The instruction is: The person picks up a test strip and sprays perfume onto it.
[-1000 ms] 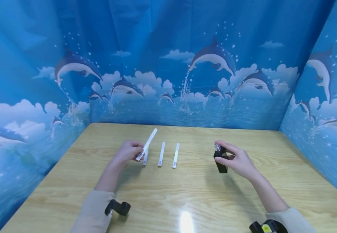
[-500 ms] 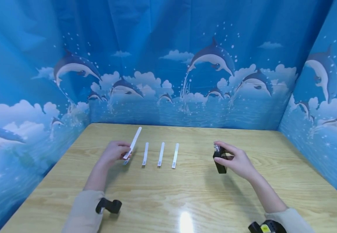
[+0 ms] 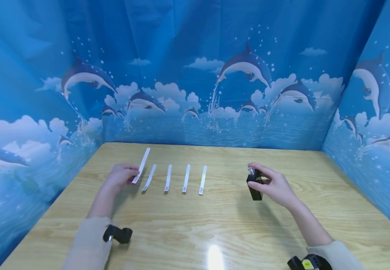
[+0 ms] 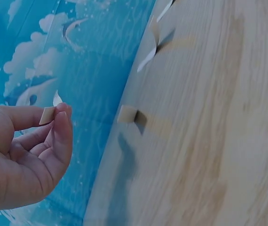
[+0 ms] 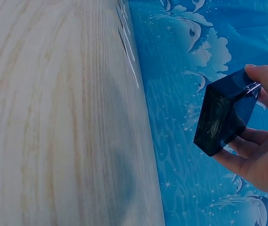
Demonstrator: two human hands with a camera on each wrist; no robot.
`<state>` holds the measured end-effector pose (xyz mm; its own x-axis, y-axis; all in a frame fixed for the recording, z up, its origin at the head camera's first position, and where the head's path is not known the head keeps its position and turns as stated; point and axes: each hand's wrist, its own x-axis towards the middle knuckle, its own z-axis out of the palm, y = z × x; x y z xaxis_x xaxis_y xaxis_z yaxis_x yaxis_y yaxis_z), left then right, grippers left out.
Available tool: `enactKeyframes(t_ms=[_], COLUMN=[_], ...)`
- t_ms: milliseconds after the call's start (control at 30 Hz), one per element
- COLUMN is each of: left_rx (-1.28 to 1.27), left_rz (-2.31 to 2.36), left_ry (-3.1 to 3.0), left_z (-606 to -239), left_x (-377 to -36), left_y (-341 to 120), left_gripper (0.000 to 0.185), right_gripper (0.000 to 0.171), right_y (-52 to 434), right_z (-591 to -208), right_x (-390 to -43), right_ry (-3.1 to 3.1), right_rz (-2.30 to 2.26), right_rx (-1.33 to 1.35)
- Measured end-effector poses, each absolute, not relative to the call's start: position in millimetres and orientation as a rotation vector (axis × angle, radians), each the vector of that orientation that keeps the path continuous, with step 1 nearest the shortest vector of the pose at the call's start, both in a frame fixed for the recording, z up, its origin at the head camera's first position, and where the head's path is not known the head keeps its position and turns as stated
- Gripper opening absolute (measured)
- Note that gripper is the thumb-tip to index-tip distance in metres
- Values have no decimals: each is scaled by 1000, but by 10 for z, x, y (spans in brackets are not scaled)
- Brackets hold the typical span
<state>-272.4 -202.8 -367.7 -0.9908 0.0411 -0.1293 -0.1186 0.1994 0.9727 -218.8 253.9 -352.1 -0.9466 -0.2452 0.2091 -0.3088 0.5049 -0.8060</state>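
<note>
Now we see the left hand [image 3: 119, 175] pinching one white paper strip [image 3: 141, 165] by its near end between thumb and fingertips, with the far end lifted above the worktop [image 3: 215, 225]. Just to the right of this hand, four more strips [image 3: 176, 178] lie flat in a row, side by side and apart from each other. The right hand [image 3: 276, 185] is well apart from them; its fingers are curled around a small dark bottle [image 3: 254, 185], held upright above the worktop.

We judge that the step in hand is laying out the strips, and the held one would need to go down on the free place left of the row, parallel to the others.

We cannot read the small marks on the strips. The left wrist view shows only a corner of the strip, and the row is blurred there.
</note>
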Motion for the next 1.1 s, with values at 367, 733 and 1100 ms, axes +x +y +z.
enactKeyframes(t_ms=[367,733,1100], left_rx=[-130,-218,-320], left_rz=[1866,1850,1794], left_ry=[2359,2323,2334], left_z=[-3826,-3866,-3901], left_x=[-2769,-2755,-2736], left_y=[-2251,-2375,-2421], left_gripper=[36,38,32], right_gripper=[58,58,58], right_y=[2533,2533,2539], right_z=[-3526,-3514,-3517], right_x=[-2194,-2200,-2207], right_ry=[-2669,-2681,-2678], right_rz=[1425,1432,1407], right_rx=[485,477,493])
